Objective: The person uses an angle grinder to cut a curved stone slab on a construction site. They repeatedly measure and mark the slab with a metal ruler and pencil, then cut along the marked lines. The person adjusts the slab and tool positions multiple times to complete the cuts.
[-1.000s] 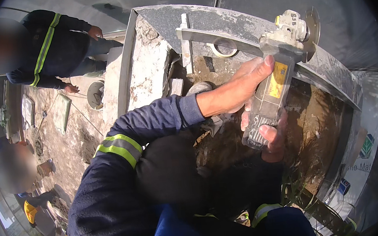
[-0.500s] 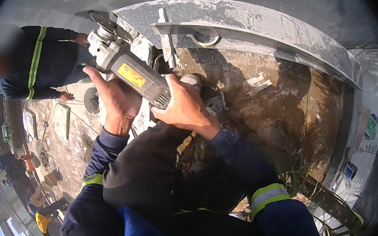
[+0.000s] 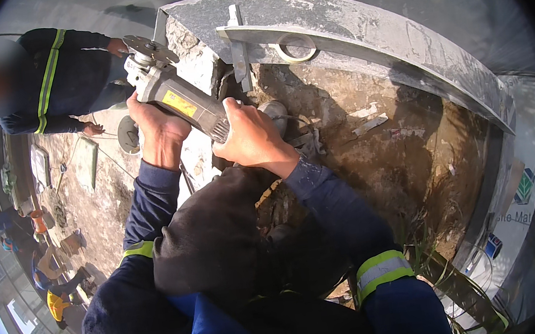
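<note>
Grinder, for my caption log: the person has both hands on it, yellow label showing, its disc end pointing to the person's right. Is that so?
Not quite: the head view shows the grinder with its disc end toward the person's left. The left hand and right hand are on it, yellow label showing.

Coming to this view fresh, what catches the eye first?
The angle grinder stands out first, left of centre, with the left hand near its head and the right hand gripping its rear. Next come a co-worker with a bright stripe, upper left, and the pale ring by the long grey panel.
</note>
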{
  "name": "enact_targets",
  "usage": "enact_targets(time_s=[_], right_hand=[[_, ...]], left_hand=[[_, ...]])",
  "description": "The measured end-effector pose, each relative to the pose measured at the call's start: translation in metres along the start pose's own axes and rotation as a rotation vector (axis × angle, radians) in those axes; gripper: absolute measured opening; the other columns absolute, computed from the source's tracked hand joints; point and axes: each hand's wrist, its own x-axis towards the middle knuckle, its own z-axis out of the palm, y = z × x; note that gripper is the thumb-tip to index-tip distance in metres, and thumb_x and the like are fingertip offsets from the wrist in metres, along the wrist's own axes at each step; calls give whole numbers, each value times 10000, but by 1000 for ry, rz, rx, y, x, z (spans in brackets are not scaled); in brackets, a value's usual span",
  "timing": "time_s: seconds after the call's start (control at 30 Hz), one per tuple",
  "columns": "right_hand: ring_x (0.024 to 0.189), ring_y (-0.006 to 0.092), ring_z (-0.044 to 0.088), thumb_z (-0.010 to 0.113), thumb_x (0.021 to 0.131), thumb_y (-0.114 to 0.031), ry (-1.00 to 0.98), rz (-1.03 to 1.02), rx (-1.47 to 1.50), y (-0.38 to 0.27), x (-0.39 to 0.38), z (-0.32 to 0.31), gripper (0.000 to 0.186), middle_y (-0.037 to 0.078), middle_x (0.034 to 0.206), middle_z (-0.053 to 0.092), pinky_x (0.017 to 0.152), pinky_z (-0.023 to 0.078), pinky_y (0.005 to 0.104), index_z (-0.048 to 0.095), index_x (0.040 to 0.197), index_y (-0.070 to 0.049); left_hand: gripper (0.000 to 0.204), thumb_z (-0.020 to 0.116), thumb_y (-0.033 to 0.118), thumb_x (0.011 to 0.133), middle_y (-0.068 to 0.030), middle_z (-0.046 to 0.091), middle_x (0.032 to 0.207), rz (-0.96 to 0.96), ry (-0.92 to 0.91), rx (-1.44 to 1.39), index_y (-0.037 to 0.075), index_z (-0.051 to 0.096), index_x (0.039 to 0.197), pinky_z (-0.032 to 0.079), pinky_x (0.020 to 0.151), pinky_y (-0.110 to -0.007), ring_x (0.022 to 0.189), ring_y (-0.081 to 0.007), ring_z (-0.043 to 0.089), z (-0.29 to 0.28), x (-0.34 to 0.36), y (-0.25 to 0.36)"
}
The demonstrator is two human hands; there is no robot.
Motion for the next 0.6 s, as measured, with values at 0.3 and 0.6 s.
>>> enact_targets(time_s=[0.3,0.6], right_hand=[[959,472,690,804,741,-241,53,-18,-57,8,10,12,594,292,1006,692,815,563,528,525,1170,61],[931,476,684,794,775,-253,158,-82,-75,22,-3,15,512,263,1036,686,764,565,528,509,1109,12]], left_hand=[[644,344,531,990,-159,688,1209,1,-95,9,39,623,1297,479,1011,-516,1085,-341,642,-12,15,-3],[681,294,573,984,-161,683,1161,-64,10,35,44,636,1243,502,962,-551,1046,-357,645,8,0,-19]])
